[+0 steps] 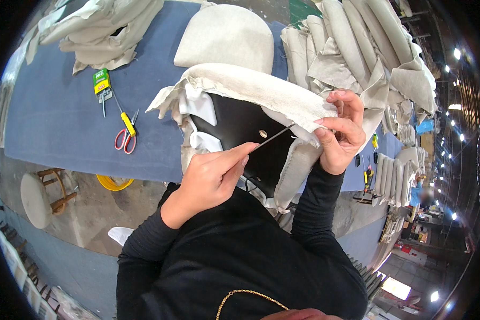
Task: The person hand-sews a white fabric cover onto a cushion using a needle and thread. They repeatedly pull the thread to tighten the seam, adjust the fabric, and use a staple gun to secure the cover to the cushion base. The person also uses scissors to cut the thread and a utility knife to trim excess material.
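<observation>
In front of me is a padded seat piece (pixel 234 77) wrapped in beige fabric, its black underside (pixel 232 120) partly showing. My left hand (pixel 210 176) is closed around a slim metal rod (pixel 274 135); any handle is hidden in the fist. The rod's tip meets the fabric edge beside my right fingers. My right hand (pixel 341 130) pinches the beige fabric cover (pixel 298 104) at the piece's right corner, thumb below and fingers above. White foam-like padding (pixel 201 106) shows at the left, under loose fabric.
Red-handled scissors (pixel 127 140), a yellow-handled tool (pixel 127 121) and a green-yellow packet (pixel 101 82) lie on the blue table (pixel 53 125). Behind stand a finished beige cushion (pixel 224 37) and fabric stacks (pixel 106 29), (pixel 352 50). A round-seated stool (pixel 36 200) and yellow bucket (pixel 114 182) sit lower left.
</observation>
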Demonstrator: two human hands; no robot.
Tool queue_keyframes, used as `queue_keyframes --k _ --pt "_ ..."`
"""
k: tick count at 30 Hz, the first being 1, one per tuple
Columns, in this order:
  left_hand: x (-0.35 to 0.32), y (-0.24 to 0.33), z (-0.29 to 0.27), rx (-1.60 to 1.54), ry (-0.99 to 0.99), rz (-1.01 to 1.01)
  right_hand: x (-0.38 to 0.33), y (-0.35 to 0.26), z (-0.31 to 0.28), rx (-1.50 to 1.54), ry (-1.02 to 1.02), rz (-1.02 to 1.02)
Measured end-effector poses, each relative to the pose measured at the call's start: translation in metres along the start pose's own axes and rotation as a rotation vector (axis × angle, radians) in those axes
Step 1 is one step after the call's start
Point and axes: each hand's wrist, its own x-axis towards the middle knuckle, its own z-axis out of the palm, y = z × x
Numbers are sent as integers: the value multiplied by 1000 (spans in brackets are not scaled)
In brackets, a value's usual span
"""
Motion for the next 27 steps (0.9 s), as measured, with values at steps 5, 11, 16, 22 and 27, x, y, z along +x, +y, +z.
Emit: queue_keyframes --k 5,11,16,22,27 --pt "11 4 -5 5 -48 -14 0 5 -1 -1 -1 -11" --pt "29 3 -14 1 -31 -51 3 2 5 92 -23 47" --pt "26 10 -18 -33 -37 -151 8 -5 11 56 39 167" --pt "27 8 -3 -112 37 -104 4 -1 6 84 -8 108" --pt "25 8 -4 44 33 -74 3 -3 6 98 -5 77"
